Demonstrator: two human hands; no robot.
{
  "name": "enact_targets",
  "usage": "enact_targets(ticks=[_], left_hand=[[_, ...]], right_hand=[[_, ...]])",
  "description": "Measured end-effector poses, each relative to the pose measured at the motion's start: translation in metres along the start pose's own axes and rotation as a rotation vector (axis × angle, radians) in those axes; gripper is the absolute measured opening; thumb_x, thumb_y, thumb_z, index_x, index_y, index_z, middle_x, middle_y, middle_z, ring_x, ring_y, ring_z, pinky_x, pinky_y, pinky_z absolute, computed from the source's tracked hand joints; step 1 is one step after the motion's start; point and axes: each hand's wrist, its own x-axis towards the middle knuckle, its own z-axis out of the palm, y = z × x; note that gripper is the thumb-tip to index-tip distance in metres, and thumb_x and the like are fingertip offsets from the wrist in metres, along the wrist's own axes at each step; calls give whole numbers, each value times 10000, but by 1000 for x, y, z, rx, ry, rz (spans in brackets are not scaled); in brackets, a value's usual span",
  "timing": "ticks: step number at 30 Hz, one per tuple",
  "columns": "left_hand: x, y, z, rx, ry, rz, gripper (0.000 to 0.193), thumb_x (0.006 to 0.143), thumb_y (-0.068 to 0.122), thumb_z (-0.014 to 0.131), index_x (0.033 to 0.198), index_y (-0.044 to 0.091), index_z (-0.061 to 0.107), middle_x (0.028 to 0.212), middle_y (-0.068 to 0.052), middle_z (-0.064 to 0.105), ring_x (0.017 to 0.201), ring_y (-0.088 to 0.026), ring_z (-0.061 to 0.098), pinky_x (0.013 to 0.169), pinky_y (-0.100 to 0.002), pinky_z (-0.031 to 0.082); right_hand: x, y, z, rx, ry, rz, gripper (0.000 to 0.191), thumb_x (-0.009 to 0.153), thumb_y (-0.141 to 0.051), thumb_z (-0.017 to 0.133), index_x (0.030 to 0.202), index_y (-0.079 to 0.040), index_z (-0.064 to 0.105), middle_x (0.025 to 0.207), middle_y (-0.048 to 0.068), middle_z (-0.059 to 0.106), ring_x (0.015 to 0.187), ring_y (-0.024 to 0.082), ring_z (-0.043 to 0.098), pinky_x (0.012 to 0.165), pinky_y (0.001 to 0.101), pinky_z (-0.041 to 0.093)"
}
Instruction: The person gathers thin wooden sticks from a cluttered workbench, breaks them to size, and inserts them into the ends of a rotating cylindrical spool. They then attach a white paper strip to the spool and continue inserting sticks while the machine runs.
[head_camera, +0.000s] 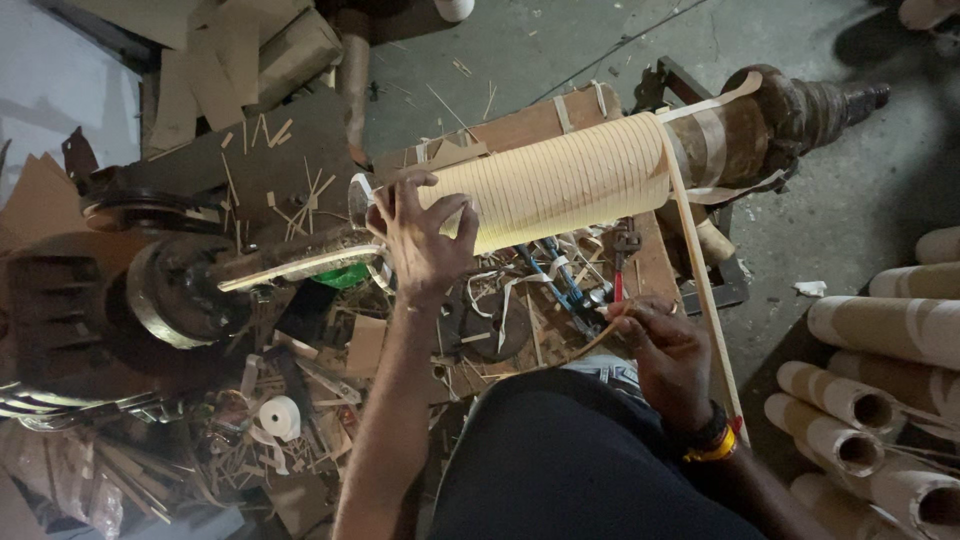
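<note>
A long cardboard tube (560, 180) wound with pale tape sits on a machine shaft, cut into many narrow rings. My left hand (420, 235) spreads its fingers over the tube's left end. My right hand (668, 355) is lower right, closed on a thin strip of tape (697, 270) that runs up to the tube's right end. The bare, brown-stained shaft (770, 120) sticks out to the right of the tube.
Heavy metal wheels and pulleys (175, 285) lie at the left. Pliers, tools and paper offcuts (575, 285) litter the bench under the tube. A small white tape roll (280, 415) lies among scraps. Several plain cardboard tubes (870, 400) are stacked at the right.
</note>
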Motion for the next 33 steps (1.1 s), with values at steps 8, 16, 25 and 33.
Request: enact_targets(ticks=[8,16,25,33], left_hand=[[0,-3,7,2,23,-14,120,771,221,881,868,192,815,1195,-89,535,1229,-317,436,1037,-588,306],[2,0,5,42,-40,35,190,790,195,847,966,263,828,1218,-66,558,1215,-291,456,1043,-618,312],[9,15,-4,65,-38,-2,160,748,221,840,907,222,819,1173,-83,548,1191,-313,455,963,-596,310],[13,19,4,17,-6,-104,126,734,252,874,826,219,794,1188,-51,562,1182,-244,479,1041,-545,305]], right_hand=[[2,1,1,21,-3,20,170,995,-106,668,1116,-16,746,1060,110,732,910,140,690,738,261,598],[5,-1,1,21,-20,22,199,1002,-130,664,1140,-9,743,1067,112,734,879,133,701,712,252,604],[2,-2,2,17,9,81,189,994,-97,663,1127,6,749,1075,116,711,877,133,679,704,242,577],[4,-4,0,-22,-20,38,183,995,-94,651,1122,-9,751,1073,101,722,894,134,681,711,239,595]])
